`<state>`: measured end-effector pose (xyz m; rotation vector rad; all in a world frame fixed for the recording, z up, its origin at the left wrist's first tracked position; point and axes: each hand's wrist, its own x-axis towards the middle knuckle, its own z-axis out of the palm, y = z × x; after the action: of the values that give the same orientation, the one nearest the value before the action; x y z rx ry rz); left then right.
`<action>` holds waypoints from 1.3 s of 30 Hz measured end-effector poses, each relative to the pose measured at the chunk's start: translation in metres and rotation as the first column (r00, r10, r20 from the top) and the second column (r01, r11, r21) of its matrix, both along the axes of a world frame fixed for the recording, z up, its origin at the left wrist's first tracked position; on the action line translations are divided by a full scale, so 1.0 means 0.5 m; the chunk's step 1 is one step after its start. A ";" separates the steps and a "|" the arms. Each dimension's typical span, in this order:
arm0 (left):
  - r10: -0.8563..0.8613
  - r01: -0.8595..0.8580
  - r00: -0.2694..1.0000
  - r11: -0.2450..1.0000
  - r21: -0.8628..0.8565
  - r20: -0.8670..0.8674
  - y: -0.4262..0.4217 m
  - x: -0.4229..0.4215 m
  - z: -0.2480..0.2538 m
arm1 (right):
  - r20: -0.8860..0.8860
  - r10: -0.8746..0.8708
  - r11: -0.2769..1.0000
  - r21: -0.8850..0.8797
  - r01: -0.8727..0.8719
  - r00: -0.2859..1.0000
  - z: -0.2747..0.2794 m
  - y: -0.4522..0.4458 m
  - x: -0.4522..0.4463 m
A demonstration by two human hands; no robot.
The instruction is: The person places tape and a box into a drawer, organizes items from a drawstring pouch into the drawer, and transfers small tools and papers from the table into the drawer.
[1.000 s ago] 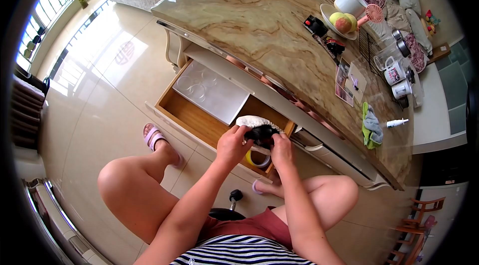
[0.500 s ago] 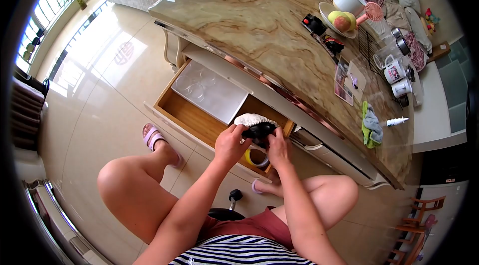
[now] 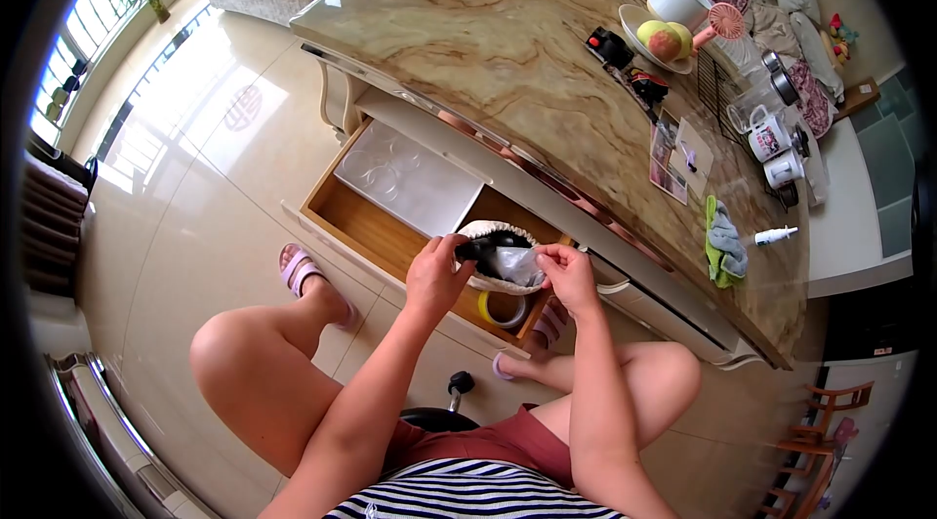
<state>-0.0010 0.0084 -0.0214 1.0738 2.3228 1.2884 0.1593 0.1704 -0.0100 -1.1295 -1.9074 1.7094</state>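
A white pouch with a gathered rim (image 3: 486, 228) sits open at the right end of the pulled-out wooden drawer (image 3: 366, 226). Inside it are a black item (image 3: 480, 248) and a crumpled clear plastic bag (image 3: 517, 265). My left hand (image 3: 437, 275) is closed at the pouch's left side, its fingertips on the black item. On the right side, my right hand (image 3: 568, 275) pinches the plastic bag's edge. Yellow and white tape rolls (image 3: 503, 316) lie in the drawer just below the pouch. A white tray (image 3: 410, 177) with clear rings fills the drawer's upper left.
The marble tabletop (image 3: 468, 41) overhangs the drawer. On it are a fruit bowl (image 3: 634, 21), a pink fan (image 3: 726, 21), mugs (image 3: 768, 136), a green and grey cloth (image 3: 724, 244) and a white bottle (image 3: 776, 236). My knees flank the drawer; a chair caster (image 3: 461, 382) shows below.
The pouch's mouth has opened wider and the clear plastic bag now shows. My right hand has moved right, from the black item to the bag; my left hand has shifted slightly left.
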 end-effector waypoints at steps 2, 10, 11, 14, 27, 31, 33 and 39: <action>0.000 0.000 1.000 1.000 -0.003 0.000 0.000 -0.001 -0.001 | 0.010 -0.003 1.000 0.002 0.003 1.000 -0.001 -0.001 0.000; 0.001 -0.001 1.000 1.000 0.007 0.021 0.001 0.000 0.001 | 0.128 0.077 0.893 0.432 -0.125 0.989 0.029 -0.035 -0.014; 0.000 0.000 1.000 1.000 0.007 0.021 0.002 0.001 0.001 | 0.192 0.118 0.715 0.664 -0.218 0.974 0.034 -0.046 -0.020; 0.001 -0.001 1.000 1.000 0.021 0.003 0.007 0.009 -0.004 | 0.274 0.244 0.712 0.601 -0.363 0.930 0.023 -0.086 -0.049; 0.048 -0.043 0.995 0.997 0.056 -0.084 0.012 0.004 -0.018 | 0.306 0.101 0.676 0.677 -0.291 0.947 -0.006 -0.102 -0.052; 0.051 -0.049 0.996 0.998 0.029 -0.077 0.011 0.002 -0.005 | 0.428 -0.108 0.582 0.759 -0.293 0.897 0.013 -0.070 -0.039; 0.050 -0.048 0.996 0.999 0.021 -0.076 0.008 0.001 -0.006 | 0.470 -0.128 0.591 0.744 -0.314 0.873 0.030 -0.070 -0.042; -0.069 0.088 0.971 0.993 0.075 -0.231 -0.002 0.016 0.006 | 0.658 -0.176 0.553 0.682 -0.480 0.732 0.018 -0.089 -0.047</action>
<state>0.0069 0.0074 -0.0184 1.3941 2.3758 1.3054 0.1361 0.1257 -0.0007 -1.2094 -2.8355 0.1530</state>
